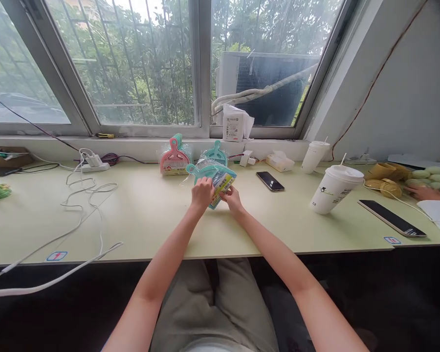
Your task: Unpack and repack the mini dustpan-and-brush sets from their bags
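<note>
Both my hands hold one teal mini dustpan set in a clear plastic bag with a yellow and blue label, low over the pale green desk. My left hand grips its left side with fingers curled over it. My right hand pinches the bag's lower right corner. Behind it stands a stack of pink dustpan sets and a second teal set, both upright against the window sill.
A black phone lies right of the sets. Two white lidded cups, another phone, and a co-worker's hand by green pads sit at right. White cables and a power strip lie at left.
</note>
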`<move>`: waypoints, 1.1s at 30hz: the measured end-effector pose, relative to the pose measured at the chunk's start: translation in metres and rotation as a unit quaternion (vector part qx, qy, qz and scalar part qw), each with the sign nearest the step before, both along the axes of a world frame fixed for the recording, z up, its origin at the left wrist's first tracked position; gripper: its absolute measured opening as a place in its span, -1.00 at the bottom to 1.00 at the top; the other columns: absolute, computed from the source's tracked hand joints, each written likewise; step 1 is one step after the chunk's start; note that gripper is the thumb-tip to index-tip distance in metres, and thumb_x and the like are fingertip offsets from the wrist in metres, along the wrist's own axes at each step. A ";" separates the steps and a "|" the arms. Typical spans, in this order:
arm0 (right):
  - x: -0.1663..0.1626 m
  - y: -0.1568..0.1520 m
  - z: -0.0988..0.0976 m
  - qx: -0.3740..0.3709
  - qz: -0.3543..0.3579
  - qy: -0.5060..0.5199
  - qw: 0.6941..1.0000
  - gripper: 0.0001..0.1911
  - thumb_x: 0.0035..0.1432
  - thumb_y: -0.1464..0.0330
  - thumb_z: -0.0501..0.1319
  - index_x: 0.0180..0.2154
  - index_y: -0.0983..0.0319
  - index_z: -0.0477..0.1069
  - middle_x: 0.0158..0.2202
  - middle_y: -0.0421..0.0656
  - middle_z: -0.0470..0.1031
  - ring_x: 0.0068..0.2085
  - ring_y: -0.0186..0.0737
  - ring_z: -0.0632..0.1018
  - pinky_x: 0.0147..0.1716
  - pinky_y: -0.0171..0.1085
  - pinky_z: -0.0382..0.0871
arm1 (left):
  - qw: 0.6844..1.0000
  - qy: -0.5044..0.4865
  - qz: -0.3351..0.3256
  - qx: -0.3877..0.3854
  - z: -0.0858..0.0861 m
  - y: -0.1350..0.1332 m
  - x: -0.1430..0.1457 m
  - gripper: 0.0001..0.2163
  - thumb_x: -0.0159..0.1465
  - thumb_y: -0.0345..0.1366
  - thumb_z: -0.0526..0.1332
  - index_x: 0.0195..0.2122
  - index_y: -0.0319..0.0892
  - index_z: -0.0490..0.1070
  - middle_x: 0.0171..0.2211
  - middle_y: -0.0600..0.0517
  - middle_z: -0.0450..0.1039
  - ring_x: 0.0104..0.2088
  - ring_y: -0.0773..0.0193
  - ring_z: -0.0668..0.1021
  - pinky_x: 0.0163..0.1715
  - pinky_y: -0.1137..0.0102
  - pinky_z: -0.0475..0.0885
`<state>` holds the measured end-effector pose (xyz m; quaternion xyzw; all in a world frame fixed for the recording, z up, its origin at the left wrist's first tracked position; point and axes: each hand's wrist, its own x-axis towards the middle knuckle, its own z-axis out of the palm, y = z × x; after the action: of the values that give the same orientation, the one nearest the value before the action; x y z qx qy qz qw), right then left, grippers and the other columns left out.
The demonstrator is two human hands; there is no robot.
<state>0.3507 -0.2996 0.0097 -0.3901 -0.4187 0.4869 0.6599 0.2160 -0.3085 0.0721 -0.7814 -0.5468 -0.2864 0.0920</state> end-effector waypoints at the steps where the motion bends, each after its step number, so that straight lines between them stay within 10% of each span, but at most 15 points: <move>1: 0.000 0.000 0.000 -0.005 0.007 0.002 1.000 -0.46 -0.33 0.33 0.46 -0.22 0.20 0.35 -0.34 -0.16 0.56 -0.26 -0.14 0.57 -0.17 -0.10 0.50 | 1.000 0.003 0.005 -0.001 0.001 -0.002 0.001 -0.83 0.32 -0.36 0.03 -0.16 -0.17 0.39 -0.22 -0.09 0.43 -0.15 0.14 0.50 -0.33 0.39 0.33; 8: 0.002 -0.003 0.003 0.006 0.012 0.011 1.000 -0.44 -0.36 0.34 0.46 -0.22 0.21 0.38 -0.41 -0.22 0.54 -0.35 -0.24 0.55 -0.24 -0.18 0.49 | 0.988 -0.076 -0.132 0.018 -0.005 -0.008 0.020 -0.74 0.31 -0.45 -0.01 -0.13 -0.18 0.44 0.10 -0.23 0.32 0.09 -0.04 0.39 -0.07 0.20 0.35; 13: -0.001 -0.009 0.005 0.008 0.048 -0.022 0.999 -0.43 -0.33 0.34 0.44 -0.17 0.21 0.38 -0.50 -0.27 0.50 -0.37 -0.23 0.55 -0.22 -0.14 0.48 | 0.968 -0.092 -0.227 0.051 -0.010 -0.005 0.024 -0.62 0.28 -0.52 -0.03 0.01 -0.08 0.43 0.29 -0.06 0.14 0.34 0.01 0.05 0.29 -0.03 -0.15; 19: -0.001 -0.012 0.010 0.003 0.059 -0.036 0.998 -0.41 -0.33 0.32 0.47 -0.17 0.22 0.38 -0.42 -0.20 0.54 -0.33 -0.16 0.57 -0.21 -0.12 0.47 | 0.971 -0.095 -0.195 0.102 -0.016 0.001 0.019 -0.46 0.24 -0.55 0.05 0.21 0.05 0.28 0.35 0.06 0.02 0.39 0.07 -0.20 0.28 -0.08 -0.49; 33: 0.010 -0.009 0.011 0.002 0.013 0.021 1.000 -0.45 -0.31 0.34 0.47 -0.18 0.21 0.40 -0.35 -0.17 0.57 -0.31 -0.22 0.57 -0.25 -0.21 0.49 | 0.971 -0.099 -0.204 0.073 -0.023 0.003 0.019 -0.50 0.30 -0.44 0.04 0.25 0.10 0.22 0.37 0.11 -0.12 0.39 0.07 -0.17 0.26 -0.09 -0.51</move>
<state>0.3604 -0.3088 0.0207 -0.3731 -0.4110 0.5024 0.6629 0.2347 -0.3053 0.0492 -0.8355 -0.3595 -0.4141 0.0333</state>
